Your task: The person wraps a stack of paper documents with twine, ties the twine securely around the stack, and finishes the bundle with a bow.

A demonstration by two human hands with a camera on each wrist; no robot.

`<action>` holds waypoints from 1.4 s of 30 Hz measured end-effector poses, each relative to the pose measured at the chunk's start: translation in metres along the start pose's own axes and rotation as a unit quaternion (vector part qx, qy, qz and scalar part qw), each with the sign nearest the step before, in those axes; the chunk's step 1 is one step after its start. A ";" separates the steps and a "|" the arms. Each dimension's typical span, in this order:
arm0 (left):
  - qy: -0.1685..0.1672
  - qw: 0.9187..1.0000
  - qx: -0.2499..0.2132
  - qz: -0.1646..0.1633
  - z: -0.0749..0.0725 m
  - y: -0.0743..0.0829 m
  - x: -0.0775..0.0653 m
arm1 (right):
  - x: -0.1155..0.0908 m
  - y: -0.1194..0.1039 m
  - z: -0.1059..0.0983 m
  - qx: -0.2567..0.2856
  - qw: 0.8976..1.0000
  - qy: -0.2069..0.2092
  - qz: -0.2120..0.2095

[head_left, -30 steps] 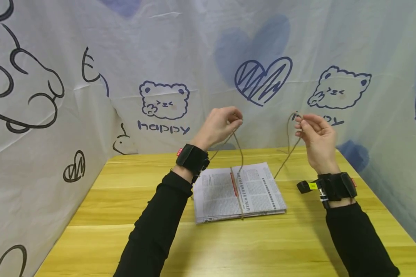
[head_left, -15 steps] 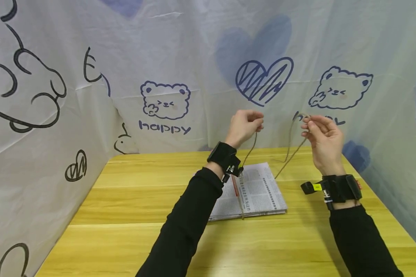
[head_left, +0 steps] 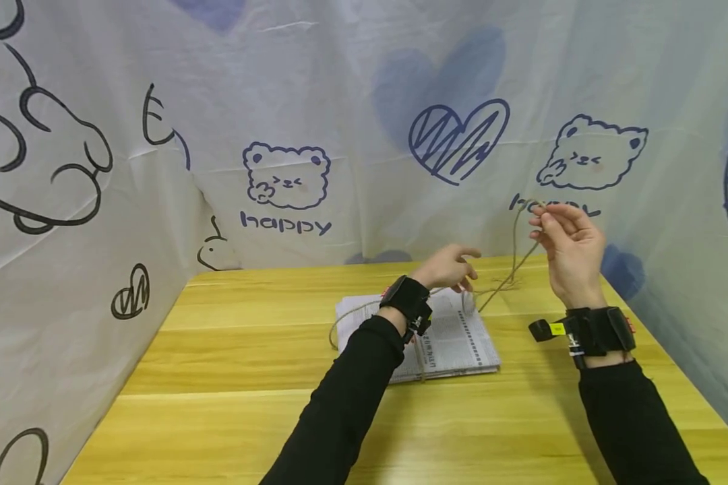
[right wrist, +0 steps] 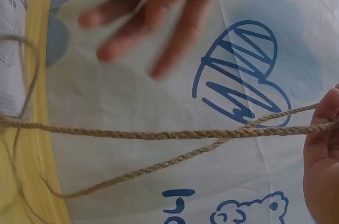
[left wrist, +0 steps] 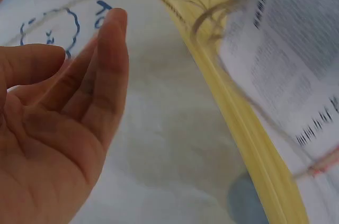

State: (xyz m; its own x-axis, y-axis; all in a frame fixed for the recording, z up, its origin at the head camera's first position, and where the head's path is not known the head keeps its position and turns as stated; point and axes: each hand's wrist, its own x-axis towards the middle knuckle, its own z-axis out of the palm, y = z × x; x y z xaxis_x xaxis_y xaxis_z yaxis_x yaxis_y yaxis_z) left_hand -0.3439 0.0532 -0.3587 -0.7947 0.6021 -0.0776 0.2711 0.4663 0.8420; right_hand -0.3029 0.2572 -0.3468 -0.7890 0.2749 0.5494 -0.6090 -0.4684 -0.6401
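Behind everything I see from my end, a pale sheet (head_left: 364, 81) printed with hearts and bears hangs in folds along the back and sides. Before it spreads the yellow wood-grain surface (head_left: 218, 417), and over that reach two black sleeves (head_left: 342, 404). Near the far edge of the surface lies the stack of newspapers (head_left: 458, 347), flat, its left part half hidden behind the left forearm. Over its far right part I have the left hand (head_left: 445, 269) with fingers loosely extended and holding nothing; I cannot tell whether a fingertip touches the strand beneath. To the right of the stack and higher, the right hand (head_left: 573, 246) pinches brown twine (right wrist: 132, 134) between thumb and fingers. Each wrist wears a black strap (head_left: 600, 330). Last come the strands: one crosses the newspapers and goes over their near edge, another bows out past their left edge, and two run down from the pinch, crossing each other, towards the far right corner of the stack, where frayed ends show just beside it.
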 end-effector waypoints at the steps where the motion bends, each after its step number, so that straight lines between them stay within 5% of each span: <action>1: 0.004 1.000 0.005 0.001 -0.003 -0.003 -0.003 | 0.000 0.000 0.000 0.001 1.000 0.001 0.001; 8: 0.056 0.997 0.050 0.021 -0.028 -0.026 -0.022 | 0.000 -0.002 -0.003 -0.008 1.000 -0.012 0.006; 17: 0.115 0.990 0.055 0.061 -0.046 -0.036 -0.042 | -0.004 -0.001 0.006 -0.041 0.990 -0.129 0.034; 22: 0.172 0.977 0.036 0.119 -0.048 -0.027 -0.044 | -0.008 0.005 0.017 -0.073 0.983 -0.163 0.049; 23: 0.178 0.974 0.029 0.137 -0.047 -0.037 -0.031 | -0.009 0.006 0.019 -0.082 0.981 -0.169 0.052; 27: 0.177 0.969 0.012 0.171 -0.044 -0.019 -0.032 | -0.012 0.011 0.029 -0.133 0.970 -0.196 0.056; 29: 0.167 0.969 0.024 0.181 -0.042 -0.007 -0.035 | -0.014 0.012 0.034 -0.153 0.963 -0.214 0.056; 30: 0.163 0.970 0.034 0.175 -0.042 0.011 -0.048 | -0.015 0.013 0.036 -0.162 0.960 -0.223 0.056; 32: 0.162 0.969 0.059 0.176 -0.040 0.018 -0.050 | -0.017 0.014 0.040 -0.166 0.955 -0.237 0.058; 38: 0.165 0.968 0.072 0.175 -0.049 0.017 -0.056 | -0.020 0.021 0.048 -0.161 0.950 -0.255 0.073; 42: 0.198 0.961 0.066 0.184 -0.063 0.013 -0.063 | -0.022 0.028 0.046 -0.169 0.945 -0.262 0.100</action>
State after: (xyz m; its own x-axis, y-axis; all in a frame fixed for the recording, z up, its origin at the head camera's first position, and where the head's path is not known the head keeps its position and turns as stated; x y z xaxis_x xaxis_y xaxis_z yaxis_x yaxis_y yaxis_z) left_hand -0.3249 -0.0191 -0.3091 -0.7692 0.4608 0.4427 0.6186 0.3635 0.6965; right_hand -0.2991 0.1998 -0.3520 -0.7968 -0.2855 0.5326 -0.5128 -0.1469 -0.8459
